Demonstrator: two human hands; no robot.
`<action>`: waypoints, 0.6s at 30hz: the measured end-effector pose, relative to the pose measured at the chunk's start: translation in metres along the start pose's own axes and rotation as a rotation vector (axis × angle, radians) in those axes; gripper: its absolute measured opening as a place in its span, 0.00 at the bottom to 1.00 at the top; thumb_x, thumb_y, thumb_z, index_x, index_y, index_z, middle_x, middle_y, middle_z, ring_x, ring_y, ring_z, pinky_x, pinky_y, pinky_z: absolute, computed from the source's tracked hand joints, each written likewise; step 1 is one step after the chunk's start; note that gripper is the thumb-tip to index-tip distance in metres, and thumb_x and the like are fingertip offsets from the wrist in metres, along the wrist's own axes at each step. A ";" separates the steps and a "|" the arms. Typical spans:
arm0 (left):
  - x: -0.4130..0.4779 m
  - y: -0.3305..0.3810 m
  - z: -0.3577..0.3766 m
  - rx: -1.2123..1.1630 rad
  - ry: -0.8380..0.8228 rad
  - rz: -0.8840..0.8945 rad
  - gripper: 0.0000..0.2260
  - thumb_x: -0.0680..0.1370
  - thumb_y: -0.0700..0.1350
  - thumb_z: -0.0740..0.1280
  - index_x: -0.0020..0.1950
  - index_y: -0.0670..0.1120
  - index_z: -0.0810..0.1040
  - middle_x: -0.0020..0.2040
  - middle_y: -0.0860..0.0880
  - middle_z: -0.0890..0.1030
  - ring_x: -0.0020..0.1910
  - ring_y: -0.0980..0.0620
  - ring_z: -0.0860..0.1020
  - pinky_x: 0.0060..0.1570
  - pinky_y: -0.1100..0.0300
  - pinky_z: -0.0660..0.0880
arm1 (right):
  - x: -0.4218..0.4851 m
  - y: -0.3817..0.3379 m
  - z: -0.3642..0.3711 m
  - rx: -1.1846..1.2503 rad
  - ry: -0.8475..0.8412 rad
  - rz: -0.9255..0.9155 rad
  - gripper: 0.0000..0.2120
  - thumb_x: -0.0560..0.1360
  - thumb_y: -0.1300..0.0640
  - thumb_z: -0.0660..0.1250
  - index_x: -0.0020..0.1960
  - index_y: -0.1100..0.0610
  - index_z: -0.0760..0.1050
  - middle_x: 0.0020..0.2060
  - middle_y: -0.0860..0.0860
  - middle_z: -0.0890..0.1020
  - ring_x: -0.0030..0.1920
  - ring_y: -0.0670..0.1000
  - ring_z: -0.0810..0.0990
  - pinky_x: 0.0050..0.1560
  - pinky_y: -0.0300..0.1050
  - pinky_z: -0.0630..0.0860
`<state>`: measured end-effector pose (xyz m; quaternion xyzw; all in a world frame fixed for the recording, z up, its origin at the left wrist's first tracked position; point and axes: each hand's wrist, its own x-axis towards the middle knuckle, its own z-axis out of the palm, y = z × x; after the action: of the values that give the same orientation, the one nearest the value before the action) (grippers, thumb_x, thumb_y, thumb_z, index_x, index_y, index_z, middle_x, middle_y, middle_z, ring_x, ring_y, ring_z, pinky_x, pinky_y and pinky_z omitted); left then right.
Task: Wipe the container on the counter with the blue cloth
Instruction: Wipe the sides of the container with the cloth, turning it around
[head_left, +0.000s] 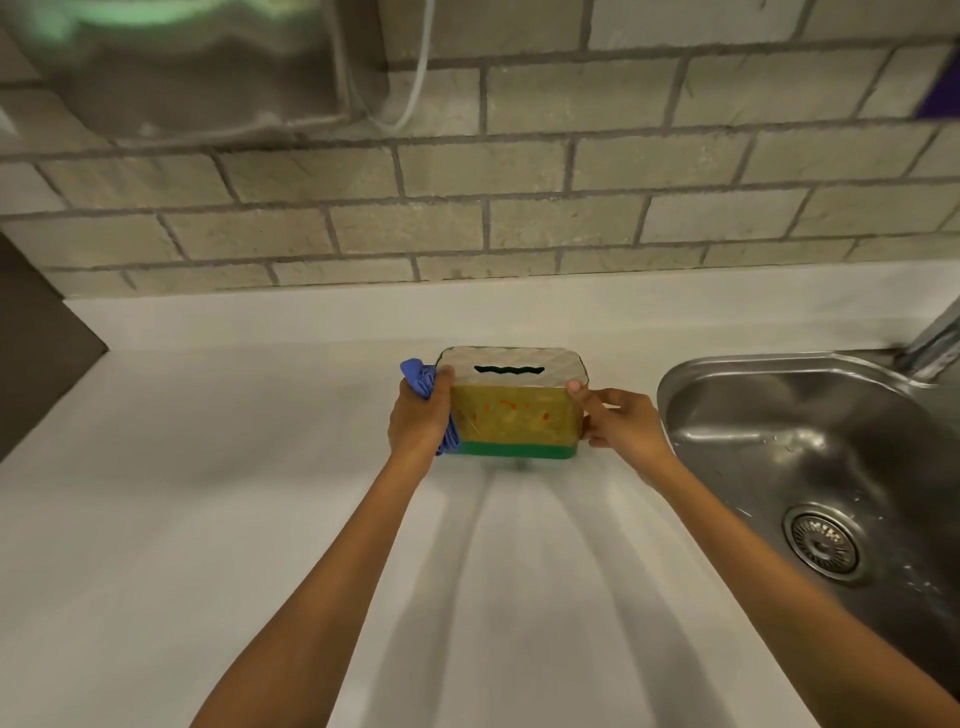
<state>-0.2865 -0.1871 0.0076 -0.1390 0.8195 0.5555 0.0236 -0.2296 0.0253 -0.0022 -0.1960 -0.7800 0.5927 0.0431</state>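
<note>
I see the container (511, 402) mid-frame on the white counter (208, 493), my left hand (421, 415) pressing the blue cloth (418, 379) to its left edge, right hand (621, 421) gripping its right edge. The sink (810, 447) sits close right; open counter lies left.

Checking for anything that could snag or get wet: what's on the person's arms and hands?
Nothing is visible. The left hand and right hand are bare, with no gloves, rings or watch showing. Both forearms are uncovered to the frame's bottom edge; no sleeve or cuff is in view.

Two bare forearms, no sleeves, rings or watch.
</note>
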 end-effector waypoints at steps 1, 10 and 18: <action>-0.007 0.000 -0.003 0.027 0.008 0.001 0.22 0.77 0.60 0.57 0.59 0.44 0.73 0.45 0.47 0.77 0.47 0.45 0.77 0.47 0.55 0.70 | -0.009 -0.002 -0.002 0.001 -0.008 0.010 0.24 0.65 0.34 0.68 0.46 0.54 0.78 0.35 0.57 0.84 0.38 0.57 0.84 0.47 0.53 0.82; -0.053 -0.002 -0.023 0.169 0.044 0.036 0.24 0.75 0.64 0.56 0.56 0.46 0.72 0.45 0.47 0.77 0.44 0.45 0.76 0.50 0.52 0.74 | -0.062 -0.010 -0.018 0.081 -0.068 0.161 0.37 0.56 0.31 0.71 0.49 0.63 0.77 0.24 0.56 0.83 0.25 0.51 0.84 0.25 0.39 0.79; -0.051 0.007 -0.023 0.238 0.061 0.004 0.25 0.75 0.65 0.55 0.55 0.44 0.73 0.44 0.46 0.78 0.43 0.45 0.75 0.45 0.56 0.70 | -0.047 -0.015 -0.008 -0.139 0.036 0.109 0.40 0.64 0.27 0.61 0.64 0.54 0.68 0.52 0.56 0.80 0.50 0.57 0.80 0.43 0.49 0.79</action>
<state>-0.2367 -0.1959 0.0321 -0.1503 0.8802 0.4499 0.0139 -0.1876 0.0122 0.0217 -0.2515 -0.8064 0.5351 0.0110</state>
